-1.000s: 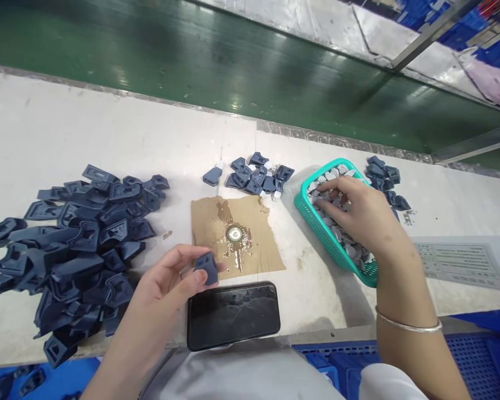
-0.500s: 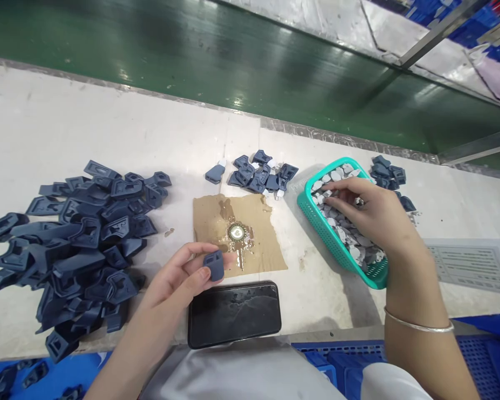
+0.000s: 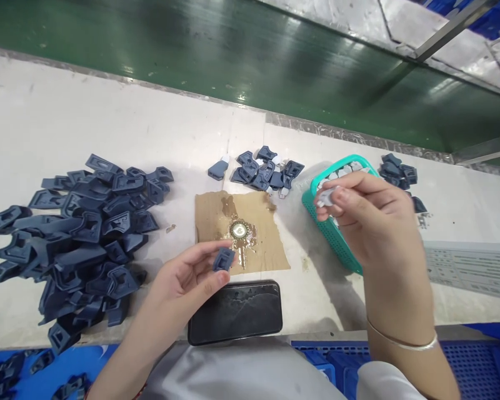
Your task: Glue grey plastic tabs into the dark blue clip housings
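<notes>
Between the thumb and fingers of my left hand (image 3: 191,272) is a dark blue plastic part (image 3: 224,259) with a recessed end facing up. My right hand (image 3: 370,216) pinches a small light grey plastic piece (image 3: 326,196) above the left rim of a green basket (image 3: 332,244). More light grey pieces (image 3: 350,168) lie in the basket, partly hidden by that hand. Just beyond my left hand lies a torn piece of brown cardboard (image 3: 270,244), wet around a round metal cap (image 3: 239,229).
A big heap of dark blue parts (image 3: 83,233) covers the left of the table. Smaller groups lie behind the cardboard (image 3: 262,171) and beyond the basket (image 3: 395,171). A black phone (image 3: 237,314) is at the front edge. A green conveyor belt (image 3: 191,55) runs along the back.
My right hand has come up out of the basket with a light grey piece in its fingertips. My left hand has turned the dark blue part slightly and shifted a little right.
</notes>
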Tool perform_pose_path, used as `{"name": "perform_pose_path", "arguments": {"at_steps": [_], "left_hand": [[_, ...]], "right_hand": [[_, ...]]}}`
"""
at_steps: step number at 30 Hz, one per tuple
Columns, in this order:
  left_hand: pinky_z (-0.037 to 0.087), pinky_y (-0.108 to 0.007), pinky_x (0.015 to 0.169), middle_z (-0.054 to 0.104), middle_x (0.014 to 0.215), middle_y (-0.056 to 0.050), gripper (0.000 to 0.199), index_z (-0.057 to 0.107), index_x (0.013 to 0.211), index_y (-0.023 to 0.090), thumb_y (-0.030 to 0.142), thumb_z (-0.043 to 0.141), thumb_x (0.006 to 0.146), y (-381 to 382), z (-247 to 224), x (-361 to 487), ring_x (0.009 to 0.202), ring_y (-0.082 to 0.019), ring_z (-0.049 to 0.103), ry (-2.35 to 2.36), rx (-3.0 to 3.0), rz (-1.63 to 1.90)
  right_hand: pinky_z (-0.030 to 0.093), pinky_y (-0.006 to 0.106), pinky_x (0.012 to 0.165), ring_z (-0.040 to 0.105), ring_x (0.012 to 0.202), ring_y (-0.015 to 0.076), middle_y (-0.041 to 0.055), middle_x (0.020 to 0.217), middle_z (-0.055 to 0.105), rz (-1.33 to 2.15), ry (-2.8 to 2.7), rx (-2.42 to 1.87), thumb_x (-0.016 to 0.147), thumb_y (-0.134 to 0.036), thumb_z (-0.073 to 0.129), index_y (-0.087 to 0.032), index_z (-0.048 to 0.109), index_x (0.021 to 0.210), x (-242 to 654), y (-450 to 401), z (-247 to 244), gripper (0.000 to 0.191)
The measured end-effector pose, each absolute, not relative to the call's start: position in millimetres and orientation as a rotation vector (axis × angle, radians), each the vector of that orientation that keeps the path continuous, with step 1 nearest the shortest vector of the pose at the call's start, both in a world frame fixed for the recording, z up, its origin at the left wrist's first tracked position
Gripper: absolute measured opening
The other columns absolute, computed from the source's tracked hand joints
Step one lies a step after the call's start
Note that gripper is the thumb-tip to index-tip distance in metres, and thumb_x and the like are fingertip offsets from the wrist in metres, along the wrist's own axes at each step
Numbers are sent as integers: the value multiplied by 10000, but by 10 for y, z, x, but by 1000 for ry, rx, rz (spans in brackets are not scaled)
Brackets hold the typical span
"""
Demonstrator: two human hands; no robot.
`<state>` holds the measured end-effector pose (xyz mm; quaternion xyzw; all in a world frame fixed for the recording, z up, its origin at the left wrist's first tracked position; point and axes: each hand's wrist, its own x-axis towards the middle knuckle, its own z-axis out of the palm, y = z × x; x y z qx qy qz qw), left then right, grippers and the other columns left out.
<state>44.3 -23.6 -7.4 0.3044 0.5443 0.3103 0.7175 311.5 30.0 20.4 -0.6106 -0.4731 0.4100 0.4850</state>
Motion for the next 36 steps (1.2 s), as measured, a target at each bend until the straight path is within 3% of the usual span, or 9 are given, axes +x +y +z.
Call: {"name": "perform_pose_path", "arguments": {"at_steps": [5, 8, 17, 26, 31, 36], "left_hand": [[629, -312, 947, 826, 1091, -64, 191, 762, 1050, 222, 276, 802, 871, -189, -145, 504, 1041, -218, 774, 1177, 746, 755], [629, -316, 927, 824, 1093, -75, 200, 713, 1031, 211, 311, 807, 886, -196, -231, 536, 1023, -217, 775, 1212, 890, 830], [574, -226, 641, 814, 953, -29, 249, 686, 1080, 211, 310, 810, 888, -249, -356, 559, 752, -147, 738, 1337, 1169, 842], [610, -220, 713, 809, 1013, -21, 223, 692, 1121, 231, 244, 779, 917, -240, -355, 550, 825, -148, 769, 1309, 1229, 853], [569, -168, 612, 787, 1013, 21, 261, 751, 1123, 278, 228, 829, 879, -227, -335, 543, 708, -93, 702, 1317, 1232, 898], [574, -157, 584, 777, 1087, -4, 260, 819, 1120, 293, 208, 828, 874, -188, -284, 515, 792, -123, 732, 1288, 1183, 925]], "right_hand": [[454, 269, 518, 556, 559, 134, -28, 648, 644, 1081, -1358, -1381, 907, -361, 779, -239, 658, 777, 2768, 271, -62, 215], [462, 270, 570, 579, 602, 137, -16, 676, 671, 1028, -1580, -1403, 965, -330, 722, -222, 639, 780, 2667, 223, -214, 230], [449, 292, 633, 588, 636, 165, -6, 696, 629, 638, -2132, -1205, 1035, -206, 571, -239, 560, 807, 2585, 178, -330, 230], [505, 324, 626, 667, 680, 192, 25, 770, 726, 760, -2027, -1358, 1038, -325, 585, -263, 630, 816, 2605, 123, -331, 235], [510, 341, 608, 654, 642, 200, 23, 748, 728, 766, -1992, -1421, 1029, -354, 590, -279, 654, 814, 2593, 122, -331, 236], [480, 321, 571, 605, 592, 166, 0, 700, 693, 877, -1856, -1443, 1008, -340, 646, -258, 655, 777, 2572, 110, -319, 245]]}}
